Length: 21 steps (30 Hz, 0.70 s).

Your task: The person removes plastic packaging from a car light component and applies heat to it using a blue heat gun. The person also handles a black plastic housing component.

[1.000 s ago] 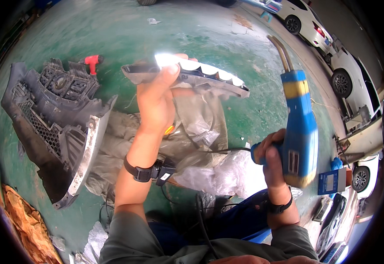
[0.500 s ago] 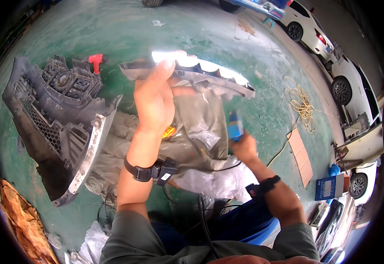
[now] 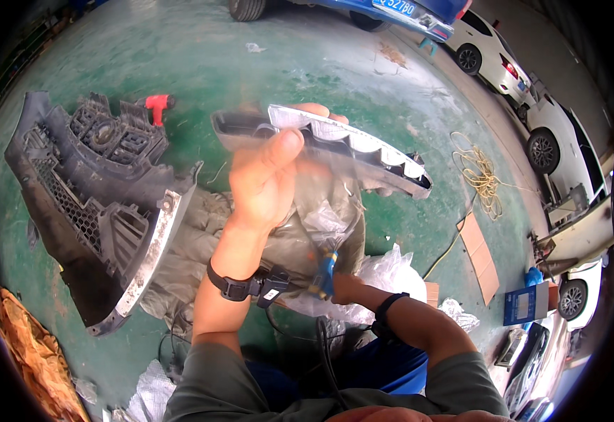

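My left hand (image 3: 264, 179) is raised over the floor, closed around one end of a long car lamp strip (image 3: 366, 144). The strip has a dark housing and a row of silvery reflector cups along its edge, and it tilts down to the right. The thumb lies on the near face; the other fingers pass behind it. My right hand (image 3: 347, 289), lower and nearer to me, is closed on a blue-and-yellow hand tool (image 3: 325, 274), whose exact kind I cannot make out. Beneath both hands lies a crumpled olive cloth (image 3: 271, 246).
A dirty car bumper (image 3: 127, 218) lies at left, with a red power tool (image 3: 157, 107) beyond it. Clear plastic wrap (image 3: 395, 274) sits beside my right hand. Coiled yellow cord (image 3: 486, 179), flat cardboard (image 3: 478, 257) and a blue box (image 3: 525, 302) are at right. Parked cars stand farther off.
The lamp strip has shifted right and slightly nearer with my left hand, and its bright glare is gone. My right hand has swung left and nearer with the blue-and-yellow tool.
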{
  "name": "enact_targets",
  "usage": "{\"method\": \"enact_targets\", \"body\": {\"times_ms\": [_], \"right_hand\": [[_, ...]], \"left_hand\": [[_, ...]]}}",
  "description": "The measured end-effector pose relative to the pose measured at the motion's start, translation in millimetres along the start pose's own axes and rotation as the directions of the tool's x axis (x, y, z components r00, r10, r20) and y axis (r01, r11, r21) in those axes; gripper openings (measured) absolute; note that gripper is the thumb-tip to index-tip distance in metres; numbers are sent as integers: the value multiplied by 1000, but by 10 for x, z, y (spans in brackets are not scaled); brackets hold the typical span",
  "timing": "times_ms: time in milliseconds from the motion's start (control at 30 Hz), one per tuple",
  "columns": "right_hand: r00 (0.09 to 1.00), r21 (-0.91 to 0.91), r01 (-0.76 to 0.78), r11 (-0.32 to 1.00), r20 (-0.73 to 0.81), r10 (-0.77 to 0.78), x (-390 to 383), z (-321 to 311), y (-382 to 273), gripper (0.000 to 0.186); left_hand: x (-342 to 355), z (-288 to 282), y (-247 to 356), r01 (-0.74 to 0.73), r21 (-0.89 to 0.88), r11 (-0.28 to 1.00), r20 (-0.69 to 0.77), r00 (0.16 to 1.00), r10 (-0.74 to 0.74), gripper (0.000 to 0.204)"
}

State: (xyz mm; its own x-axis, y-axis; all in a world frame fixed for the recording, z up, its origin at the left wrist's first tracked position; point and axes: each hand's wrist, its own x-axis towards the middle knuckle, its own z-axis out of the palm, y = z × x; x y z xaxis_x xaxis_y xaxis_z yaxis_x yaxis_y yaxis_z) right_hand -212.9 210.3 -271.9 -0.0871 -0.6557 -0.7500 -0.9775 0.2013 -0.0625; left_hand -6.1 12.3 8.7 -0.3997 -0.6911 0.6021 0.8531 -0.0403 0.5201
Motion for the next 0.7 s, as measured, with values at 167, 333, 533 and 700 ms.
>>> {"method": "enact_targets", "body": {"times_ms": [167, 333, 533, 700], "right_hand": [[998, -49, 21, 999, -53, -24, -288, -370, -178, 49], [913, 283, 378, 881, -268, -306, -702, -1058, -201, 39], [337, 184, 844, 504, -912, -232, -2027, -1814, -621, 24], [-134, -208, 547, 811, -978, -161, -2244, -2093, -490, 44]], "left_hand": [[-12, -41, 52, 71, -61, 996, 64, 996, -68, 62], [18, -99, -3, 23, -102, 994, 136, 991, -9, 63], [5, -139, 38, 40, -48, 998, 156, 987, -32, 63], [-10, -200, -103, 84, 1, 996, 248, 965, -81, 57]]}}
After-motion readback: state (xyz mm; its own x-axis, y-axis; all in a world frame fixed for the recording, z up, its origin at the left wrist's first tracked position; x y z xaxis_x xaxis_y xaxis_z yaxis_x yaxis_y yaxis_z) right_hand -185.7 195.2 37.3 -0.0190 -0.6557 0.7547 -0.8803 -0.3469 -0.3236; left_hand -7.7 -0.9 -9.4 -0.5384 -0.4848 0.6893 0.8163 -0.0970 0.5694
